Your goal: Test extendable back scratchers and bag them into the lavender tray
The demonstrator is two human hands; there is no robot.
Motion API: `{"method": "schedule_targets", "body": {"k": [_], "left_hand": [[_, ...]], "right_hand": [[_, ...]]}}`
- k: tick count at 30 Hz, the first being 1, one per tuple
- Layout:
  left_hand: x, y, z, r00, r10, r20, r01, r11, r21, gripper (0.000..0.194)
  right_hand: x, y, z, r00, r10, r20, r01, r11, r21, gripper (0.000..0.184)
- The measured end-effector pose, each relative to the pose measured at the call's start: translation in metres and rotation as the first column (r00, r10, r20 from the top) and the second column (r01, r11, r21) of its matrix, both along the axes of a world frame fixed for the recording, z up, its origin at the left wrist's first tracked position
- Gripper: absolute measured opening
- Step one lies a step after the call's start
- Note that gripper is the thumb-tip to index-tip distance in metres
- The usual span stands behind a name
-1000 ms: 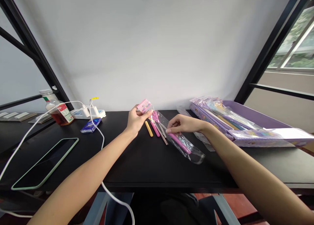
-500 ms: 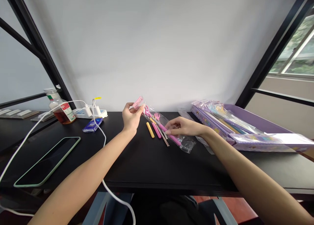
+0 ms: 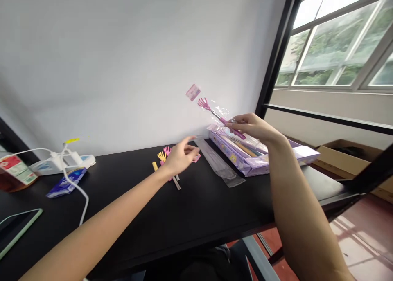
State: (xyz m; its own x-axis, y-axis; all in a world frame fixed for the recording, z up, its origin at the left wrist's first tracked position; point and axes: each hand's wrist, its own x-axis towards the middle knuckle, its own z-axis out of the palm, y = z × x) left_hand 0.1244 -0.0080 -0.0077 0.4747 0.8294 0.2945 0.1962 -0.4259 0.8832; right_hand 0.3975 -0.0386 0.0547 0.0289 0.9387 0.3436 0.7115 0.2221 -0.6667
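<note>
Right hand (image 3: 253,127) has lifted the pinched pink scratcher (image 3: 223,120); left hand (image 3: 180,158) half-open.

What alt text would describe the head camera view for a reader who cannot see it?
A right hand holds a pink back scratcher above a purple box; the left hand hovers near yellow and pink scratchers on a black table.

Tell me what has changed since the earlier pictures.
The right hand has raised the wrapped pink back scratcher off the table and rightward, up by the purple box. The left hand has let go of the wrapper's card end and is open. The view has turned right. The box, power strip and blue packet look unmoved.
</note>
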Motion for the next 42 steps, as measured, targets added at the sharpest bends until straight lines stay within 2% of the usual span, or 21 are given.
{"method": "schedule_targets", "body": {"k": [1,3,5,6,8,10,13,15,17,19,22,24,26,28,30,32,34,36,39,42], "left_hand": [[0.014,0.0,-0.001,0.992,-0.043,-0.117,0.06,0.988,0.14,0.036],[0.042,0.001,-0.002,0.949,-0.068,-0.306,0.192,0.899,0.394,0.031],[0.069,0.003,-0.003,0.908,-0.046,-0.416,0.279,0.807,0.521,0.037],[0.082,0.004,-0.004,0.89,-0.025,-0.456,0.299,0.786,0.541,0.04],[0.105,0.008,-0.005,0.852,0.027,-0.522,0.302,0.791,0.533,0.045],[0.123,0.012,-0.007,0.813,0.07,-0.578,0.289,0.813,0.506,0.047],[0.141,0.02,-0.01,0.778,0.098,-0.62,0.267,0.842,0.468,0.052],[0.148,0.028,-0.011,0.79,0.117,-0.602,0.232,0.852,0.469,0.054],[0.153,0.037,-0.011,0.81,0.147,-0.567,0.18,0.859,0.479,0.053],[0.158,0.048,-0.01,0.813,0.163,-0.559,0.146,0.873,0.466,0.05],[0.163,0.063,-0.007,0.796,0.153,-0.585,0.145,0.891,0.43,0.047],[0.164,0.068,-0.006,0.79,0.152,-0.594,0.145,0.895,0.422,0.046],[0.162,0.068,-0.006,0.793,0.161,-0.588,0.137,0.892,0.43,0.044],[0.158,0.065,-0.008,0.814,0.194,-0.548,0.111,0.873,0.475,0.042],[0.151,0.058,-0.01,0.843,0.233,-0.485,0.079,0.838,0.54,0.038],[0.143,0.052,-0.011,0.855,0.257,-0.451,0.073,0.8,0.595,0.032],[0.131,0.046,-0.01,0.844,0.267,-0.465,0.104,0.769,0.63,0.028],[0.116,0.044,-0.007,0.828,0.266,-0.493,0.139,0.756,0.64,0.027],[0.083,0.046,-0.001,0.821,0.229,-0.523,0.168,0.779,0.604,0.028],[0.037,0.049,0.008,0.827,0.202,-0.524,0.164,0.806,0.569,0.027]], "right_hand": [[0.014,-0.001,-0.001,0.998,-0.051,0.022,0.051,0.998,-0.033,0.041],[0.038,-0.003,-0.007,0.99,-0.12,0.078,0.131,0.981,-0.142,0.037],[0.056,-0.002,-0.016,0.972,-0.214,0.099,0.234,0.934,-0.271,0.032],[0.063,-0.002,-0.02,0.959,-0.27,0.089,0.284,0.9,-0.33,0.028],[0.072,-0.001,-0.027,0.931,-0.361,0.058,0.351,0.838,-0.417,0.018],[0.077,0.0,-0.033,0.915,-0.398,0.067,0.388,0.823,-0.416,0.015],[0.083,0.003,-0.038,0.891,-0.425,0.161,0.454,0.851,-0.265,0.039],[0.086,0.006,-0.041,0.878,-0.443,0.181,0.473,0.861,-0.184,0.057],[0.089,0.008,-0.043,0.877,-0.451,0.166,0.474,0.867,-0.15,0.066],[0.092,0.009,-0.045,0.872,-0.464,0.156,0.483,0.867,-0.12,0.063],[0.094,0.01,-0.047,0.891,-0.409,0.198,0.437,0.891,-0.123,0.036],[0.093,0.011,-0.047,0.907,-0.353,0.228,0.394,0.903,-0.171,0.022],[0.09,0.01,-0.047,0.895,-0.382,0.232,0.427,0.883,-0.193,0.019],[0.085,0.008,-0.045,0.853,-0.485,0.193,0.513,0.848,-0.136,0.023],[0.078,0.006,-0.043,0.83,-0.543,0.125,0.55,0.835,-0.026,0.025],[0.069,0.007,-0.04,0.865,-0.496,0.071,0.491,0.867,0.083,0.025],[0.057,0.009,-0.038,0.917,-0.396,0.056,0.381,0.907,0.178,0.025],[0.042,0.013,-0.036,0.946,-0.323,0.044,0.301,0.917,0.263,0.025],[0.017,0.019,-0.036,0.967,-0.253,0.031,0.223,0.899,0.377,0.027],[-0.012,0.023,-0.038,0.983,-0.172,0.058,0.129,0.887,0.444,0.027]]}}
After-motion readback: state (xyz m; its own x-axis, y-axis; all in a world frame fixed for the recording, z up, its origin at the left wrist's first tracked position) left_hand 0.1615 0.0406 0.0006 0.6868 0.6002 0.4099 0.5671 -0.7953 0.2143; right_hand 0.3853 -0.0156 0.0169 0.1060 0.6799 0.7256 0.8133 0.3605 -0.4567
